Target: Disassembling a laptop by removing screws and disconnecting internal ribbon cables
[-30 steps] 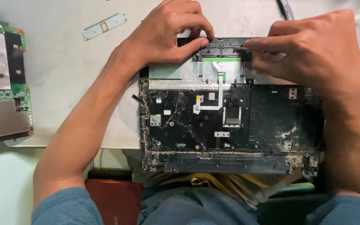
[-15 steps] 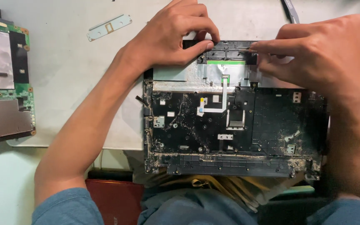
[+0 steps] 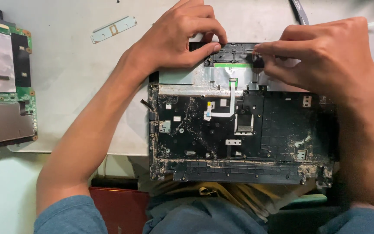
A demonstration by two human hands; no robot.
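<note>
Laptop base shell, inside up on the desk beneath both hands, wants even fingertip pressure: left hand and right hand pinch closed on the black strip at its far edge.

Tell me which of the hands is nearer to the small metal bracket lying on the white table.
Left. The left hand grips the far edge of the laptop case, just right of the metal bracket. The right hand sits farther right, beyond the left one.
</note>
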